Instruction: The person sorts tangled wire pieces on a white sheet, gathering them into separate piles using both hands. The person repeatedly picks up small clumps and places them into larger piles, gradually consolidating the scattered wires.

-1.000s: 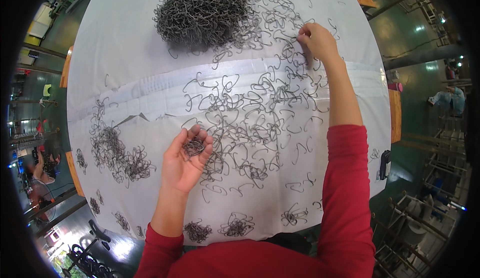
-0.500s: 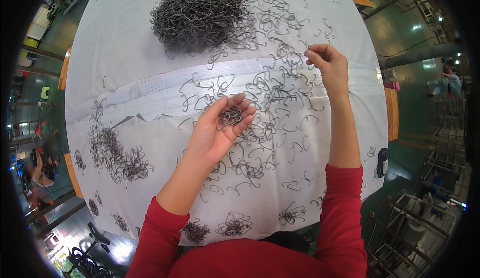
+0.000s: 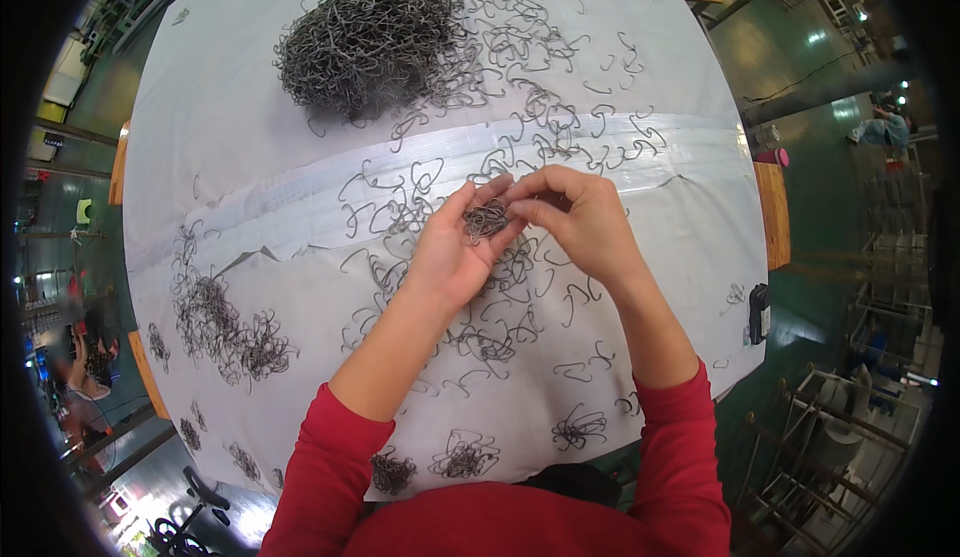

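My left hand [image 3: 455, 252] is palm up over the middle of the table, fingers cupped around a small bunch of bent grey wire hooks [image 3: 487, 219]. Above that bunch, my right hand [image 3: 575, 215] pinches thumb and fingertips together at its edge. A single wire hook seems to be in the pinch, though the fingertips mostly hide it. Loose wire hooks [image 3: 500, 337] lie scattered on the white sheet below and beyond both hands. Farther off rises a big tangled heap of the same hooks [image 3: 365, 42].
The white-covered table [image 3: 230, 107] has wooden edges [image 3: 773, 212]. A looser pile of hooks [image 3: 230, 327] lies at the left, and small clusters [image 3: 465, 454] sit along the near edge. A small black object [image 3: 759, 313] rests at the right edge. Another person [image 3: 885, 129] is far right.
My right hand has come from the scattered hooks at the far right, leftward and nearer, to the bunch in my left palm. My left hand has shifted slightly right. The view has shifted a little.
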Tool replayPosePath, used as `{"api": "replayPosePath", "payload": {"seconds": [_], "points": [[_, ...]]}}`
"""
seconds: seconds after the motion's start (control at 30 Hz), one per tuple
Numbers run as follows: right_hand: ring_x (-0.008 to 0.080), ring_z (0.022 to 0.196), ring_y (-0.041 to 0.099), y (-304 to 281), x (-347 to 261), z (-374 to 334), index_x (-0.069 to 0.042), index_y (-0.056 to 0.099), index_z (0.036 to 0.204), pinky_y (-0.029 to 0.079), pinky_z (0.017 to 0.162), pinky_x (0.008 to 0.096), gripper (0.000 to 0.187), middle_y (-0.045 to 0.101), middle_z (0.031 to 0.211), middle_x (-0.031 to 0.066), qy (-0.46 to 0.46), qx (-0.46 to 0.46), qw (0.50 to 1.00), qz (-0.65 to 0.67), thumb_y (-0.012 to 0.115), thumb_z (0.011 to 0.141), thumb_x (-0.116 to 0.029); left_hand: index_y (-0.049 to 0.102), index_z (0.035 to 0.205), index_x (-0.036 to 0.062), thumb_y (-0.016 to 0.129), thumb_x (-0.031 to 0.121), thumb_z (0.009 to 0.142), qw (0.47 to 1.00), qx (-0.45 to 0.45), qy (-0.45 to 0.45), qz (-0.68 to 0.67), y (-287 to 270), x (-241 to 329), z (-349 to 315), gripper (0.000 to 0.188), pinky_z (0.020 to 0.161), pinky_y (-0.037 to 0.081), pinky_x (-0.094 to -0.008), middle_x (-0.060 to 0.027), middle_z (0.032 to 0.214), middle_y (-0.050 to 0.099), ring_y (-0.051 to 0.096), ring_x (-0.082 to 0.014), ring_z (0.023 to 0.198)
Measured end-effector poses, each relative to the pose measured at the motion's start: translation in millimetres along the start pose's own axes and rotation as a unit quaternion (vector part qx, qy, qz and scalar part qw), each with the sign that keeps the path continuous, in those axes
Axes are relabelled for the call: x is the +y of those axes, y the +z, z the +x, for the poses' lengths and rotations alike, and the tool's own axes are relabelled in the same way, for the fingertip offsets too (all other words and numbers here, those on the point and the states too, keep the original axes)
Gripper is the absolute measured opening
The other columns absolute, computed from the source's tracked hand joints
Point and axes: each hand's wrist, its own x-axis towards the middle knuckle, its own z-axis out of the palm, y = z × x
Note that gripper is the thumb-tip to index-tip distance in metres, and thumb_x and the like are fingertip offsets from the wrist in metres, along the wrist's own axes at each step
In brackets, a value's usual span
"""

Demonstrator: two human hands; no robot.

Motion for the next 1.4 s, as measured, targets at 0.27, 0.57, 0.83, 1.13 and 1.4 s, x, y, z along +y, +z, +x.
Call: {"api": "replayPosePath", "payload": {"seconds": [0.27,0.57,0.83,1.13,1.4], "points": [[0.0101,0.066,0.056,-10.9,1.0,5.6,0.001,0.064,0.085,0.045,0.06,0.0235,0.009,0.063,0.075,0.0041,-0.028,0.049,0.997,-0.049,0.065,0.078,-0.004,0.041,0.123,-0.0096,0.032,0.021,0.098,0.998,-0.057,-0.019,-0.032,-4.5,11.0,-8.5,0.04,0.095,0.048,-0.0383,-0.0203,0.116,0.051,0.052,-0.0307,0.112],[0.0196,0.065,0.057,19.5,9.4,-16.7,-0.008,0.062,0.083,0.045,0.056,0.0301,0.01,0.055,0.076,0.0038,-0.203,0.046,0.951,-0.229,0.067,0.075,-0.006,0.04,0.129,-0.0052,0.023,0.028,0.1,0.994,-0.107,-0.021,0.001,-5.3,11.0,-15.7,0.047,0.095,0.046,-0.0355,-0.0178,0.128,0.046,0.05,-0.0238,0.115],[0.0192,0.064,0.056,19.4,-2.3,-28.7,-0.009,0.063,0.084,0.045,0.055,0.03,0.013,0.055,0.076,0.0034,-0.235,0.089,0.928,-0.275,0.068,0.073,-0.005,0.032,0.135,-0.005,0.02,0.031,0.1,0.985,-0.167,-0.032,-0.031,-7.5,11.5,-22.8,0.052,0.099,0.042,-0.0372,-0.0177,0.135,0.041,0.045,-0.0251,0.122],[0.0193,0.066,0.055,22.2,-9.2,-25.8,-0.01,0.063,0.083,0.043,0.056,0.0306,0.014,0.056,0.078,0.0026,-0.296,0.067,0.911,-0.28,0.069,0.071,-0.006,0.038,0.131,-0.0059,0.022,0.036,0.1,0.985,-0.163,-0.049,-0.005,-3.9,11.0,-29.1,0.055,0.097,0.043,-0.034,-0.0138,0.131,0.046,0.049,-0.0214,0.116],[0.02,0.069,0.054,14.3,-9.9,-23.3,-0.011,0.063,0.084,0.043,0.061,0.0321,0.015,0.055,0.077,0.0016,-0.279,0.107,0.894,-0.335,0.068,0.071,-0.006,0.033,0.133,-0.0069,0.02,0.033,0.1,0.987,-0.155,-0.044,-0.018,-4.8,8.3,-30.4,0.054,0.101,0.04,-0.0371,-0.0158,0.131,0.045,0.048,-0.0229,0.117]]}}
